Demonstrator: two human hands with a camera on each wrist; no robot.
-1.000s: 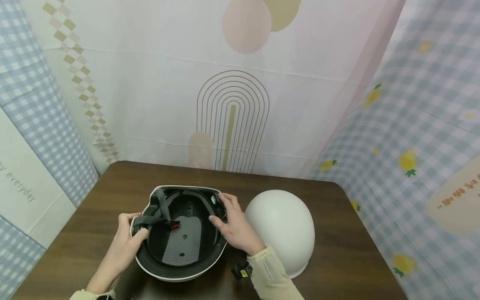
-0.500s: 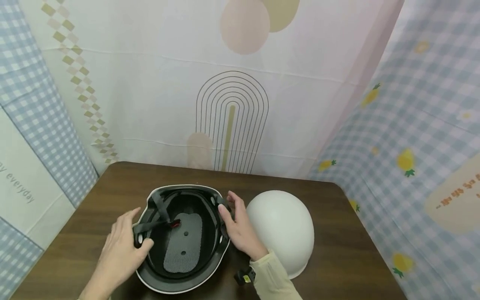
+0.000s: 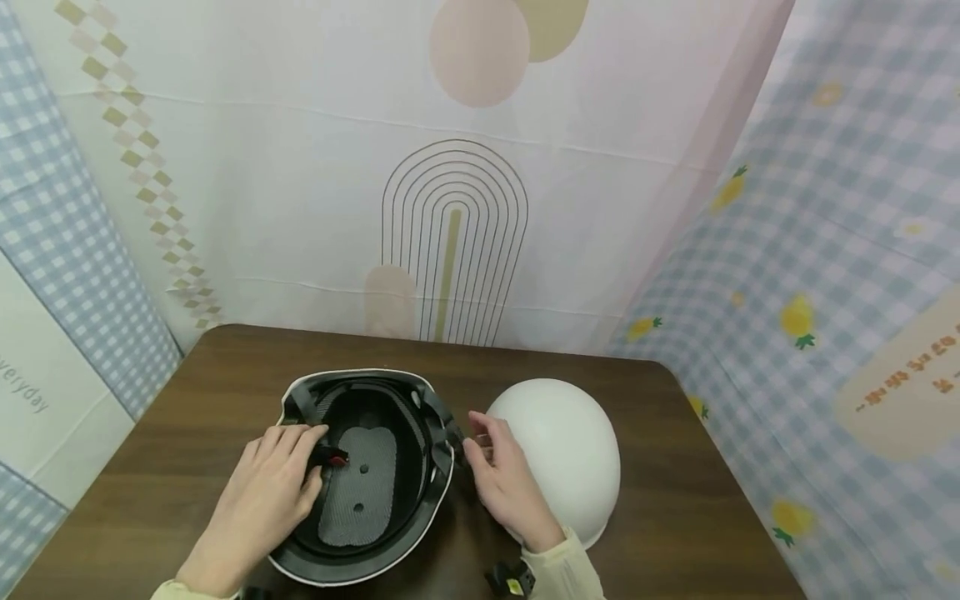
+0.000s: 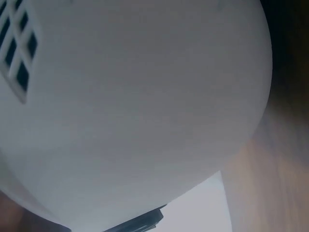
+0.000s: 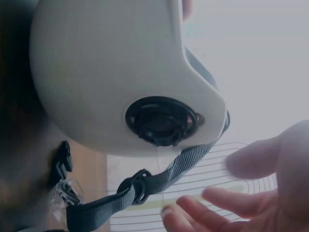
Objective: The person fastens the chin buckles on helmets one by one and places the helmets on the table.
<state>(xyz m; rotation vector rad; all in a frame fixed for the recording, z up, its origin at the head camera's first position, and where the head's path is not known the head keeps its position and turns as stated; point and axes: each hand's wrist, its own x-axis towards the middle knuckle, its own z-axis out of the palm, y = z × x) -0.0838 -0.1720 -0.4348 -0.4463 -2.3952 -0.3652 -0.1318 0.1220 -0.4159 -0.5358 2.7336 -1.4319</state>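
Observation:
A white helmet point(image 3: 420, 533) lies upside down on the table, its black padded lining point(image 3: 360, 487) facing up. My left hand point(image 3: 266, 487) reaches over its left rim, fingers curled about the black chin-strap buckle point(image 3: 330, 456), which has a red part. Just off the right rim is my right hand point(image 3: 510, 483), fingers loosely bent and holding nothing. The right wrist view shows a gap between those fingers and the helmet's black webbing strap point(image 5: 159, 181), which hangs outside the shell. In the left wrist view, the white shell point(image 4: 145, 106) hides the left hand.
A second white dome-shaped helmet point(image 3: 562, 458) rests on the brown wooden table point(image 3: 645, 517), behind my right hand. Small black pieces point(image 5: 62, 162) and clear plastic appear low in the right wrist view. Printed curtains point(image 3: 315, 167) surround the table.
My left hand has gone from the left rim to the buckle inside. My right hand has let go of the right rim and drawn away; the right strap now hangs outside.

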